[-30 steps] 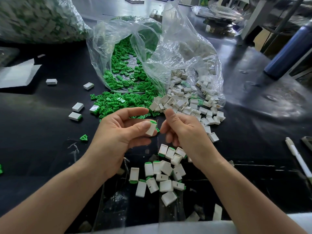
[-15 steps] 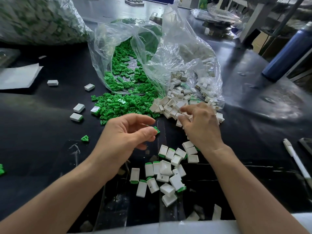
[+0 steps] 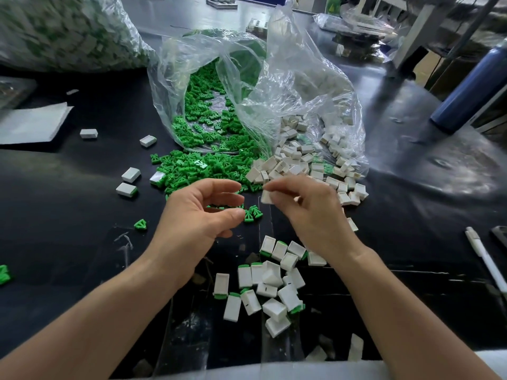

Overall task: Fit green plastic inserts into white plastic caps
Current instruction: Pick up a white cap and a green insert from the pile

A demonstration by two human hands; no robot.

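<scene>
Quickly: left hand (image 3: 197, 215) fingers loosely curled and parted, gripping nothing visible. A green insert (image 3: 253, 213) lies on the worktop (image 3: 68, 215) just beside its thumb tip. Right hand (image 3: 310, 212) pinches a white cap (image 3: 267, 198) near it. Best: pick up the insert, align it with the cap's open end, press straight.

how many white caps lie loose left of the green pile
4 white plastic caps: two farther back, two nearer, close together. A fifth touches the green plastic inserts; others may be buried.
</scene>
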